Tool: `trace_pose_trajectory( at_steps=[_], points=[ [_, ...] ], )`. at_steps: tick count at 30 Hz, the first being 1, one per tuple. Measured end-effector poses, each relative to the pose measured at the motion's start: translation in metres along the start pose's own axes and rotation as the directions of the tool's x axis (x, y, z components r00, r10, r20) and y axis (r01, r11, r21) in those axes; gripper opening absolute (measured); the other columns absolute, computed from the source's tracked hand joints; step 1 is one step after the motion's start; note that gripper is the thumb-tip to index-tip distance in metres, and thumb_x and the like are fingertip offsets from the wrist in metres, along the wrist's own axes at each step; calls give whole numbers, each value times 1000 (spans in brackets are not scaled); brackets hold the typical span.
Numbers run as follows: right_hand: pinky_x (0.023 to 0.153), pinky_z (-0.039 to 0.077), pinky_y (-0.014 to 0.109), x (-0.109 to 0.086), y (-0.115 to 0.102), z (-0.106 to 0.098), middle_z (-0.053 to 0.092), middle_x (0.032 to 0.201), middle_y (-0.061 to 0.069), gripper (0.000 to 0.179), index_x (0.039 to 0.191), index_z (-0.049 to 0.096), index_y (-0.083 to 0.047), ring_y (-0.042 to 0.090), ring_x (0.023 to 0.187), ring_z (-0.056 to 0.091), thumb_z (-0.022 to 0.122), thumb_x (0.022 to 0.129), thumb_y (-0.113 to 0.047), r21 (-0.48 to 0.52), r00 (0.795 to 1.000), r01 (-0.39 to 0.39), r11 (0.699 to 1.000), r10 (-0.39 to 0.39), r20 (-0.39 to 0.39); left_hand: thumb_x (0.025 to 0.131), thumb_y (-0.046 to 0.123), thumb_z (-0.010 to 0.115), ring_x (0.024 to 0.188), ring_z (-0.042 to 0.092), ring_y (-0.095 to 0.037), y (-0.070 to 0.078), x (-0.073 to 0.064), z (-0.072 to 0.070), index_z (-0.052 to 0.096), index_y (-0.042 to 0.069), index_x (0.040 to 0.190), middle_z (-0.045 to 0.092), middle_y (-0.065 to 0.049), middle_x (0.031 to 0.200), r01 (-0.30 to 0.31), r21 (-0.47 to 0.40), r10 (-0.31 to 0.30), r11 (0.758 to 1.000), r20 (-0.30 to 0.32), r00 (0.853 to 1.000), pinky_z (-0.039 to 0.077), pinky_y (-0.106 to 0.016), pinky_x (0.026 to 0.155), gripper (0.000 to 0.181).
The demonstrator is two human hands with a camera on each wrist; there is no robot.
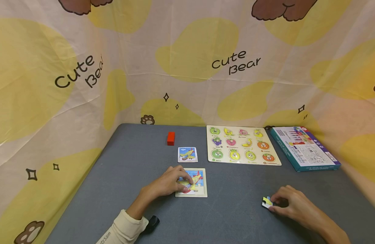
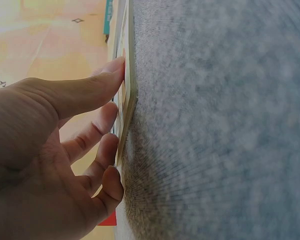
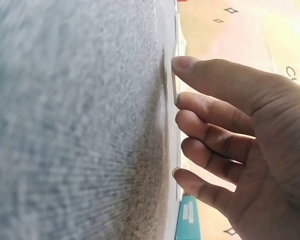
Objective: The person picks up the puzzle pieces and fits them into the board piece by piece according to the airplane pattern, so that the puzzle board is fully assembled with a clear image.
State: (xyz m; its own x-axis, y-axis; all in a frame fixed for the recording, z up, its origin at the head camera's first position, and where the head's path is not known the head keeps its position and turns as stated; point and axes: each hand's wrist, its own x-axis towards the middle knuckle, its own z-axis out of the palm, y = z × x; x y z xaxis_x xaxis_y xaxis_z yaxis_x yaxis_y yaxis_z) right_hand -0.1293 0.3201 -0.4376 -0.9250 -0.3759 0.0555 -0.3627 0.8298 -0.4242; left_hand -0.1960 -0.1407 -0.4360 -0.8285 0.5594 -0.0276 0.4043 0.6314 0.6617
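Note:
A small square jigsaw puzzle [image 1: 199, 183] with an airplane picture lies in its pale frame on the grey table. My left hand [image 1: 172, 181] rests over its left side, thumb and fingertips touching the pieces; the left wrist view shows the thumb [image 2: 90, 92] set apart from the bent fingers. Part of the picture is hidden under this hand. Further right, my right hand [image 1: 292, 205] pinches a jigsaw piece [image 1: 267, 202], white, yellow and blue, low at the tabletop. Seen edge-on in the right wrist view, the piece [image 3: 174, 86] sits between thumb and index finger.
Behind the puzzle lies a picture card [image 1: 187, 155] with a similar airplane. A red block [image 1: 171, 138] stands beyond it. At the back are a fruit board [image 1: 244, 145] and a teal-edged box [image 1: 306, 149]. A black object [image 1: 152, 223] is by the left sleeve.

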Motion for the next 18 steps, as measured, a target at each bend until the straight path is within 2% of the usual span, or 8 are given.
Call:
trace_pose_trajectory(
  at_steps=[4, 11, 18],
  points=[
    [70, 48, 24, 4, -5, 1, 58, 90, -18, 18, 92, 75, -29, -6, 83, 48, 90, 84, -36, 1, 1000, 14, 1000, -14, -18, 89, 12, 84, 99, 43, -19, -1, 1, 1, 82, 19, 107, 62, 0, 109, 0, 1, 0, 1000, 0, 1000, 35, -38, 84, 20],
    [73, 48, 25, 18, -17, 3, 56, 93, -21, 19, 94, 75, -32, -4, 88, 47, 89, 84, -39, -29, 995, 92, 995, -94, -45, 89, 13, 84, 100, 43, -19, -1, 1, 1, 82, 19, 107, 61, -1, 109, 5, -12, -5, 1000, 3, 1000, 35, -38, 84, 19],
    [77, 49, 28, 39, -32, 9, 57, 93, -23, 18, 95, 75, -31, -3, 91, 48, 86, 87, -43, -41, 990, 140, 989, -140, -2, 88, 12, 84, 100, 43, -20, 0, 0, 0, 82, 19, 106, 61, 0, 109, 6, -14, -6, 1000, 1, 1000, 35, -38, 84, 20]
  ],
)
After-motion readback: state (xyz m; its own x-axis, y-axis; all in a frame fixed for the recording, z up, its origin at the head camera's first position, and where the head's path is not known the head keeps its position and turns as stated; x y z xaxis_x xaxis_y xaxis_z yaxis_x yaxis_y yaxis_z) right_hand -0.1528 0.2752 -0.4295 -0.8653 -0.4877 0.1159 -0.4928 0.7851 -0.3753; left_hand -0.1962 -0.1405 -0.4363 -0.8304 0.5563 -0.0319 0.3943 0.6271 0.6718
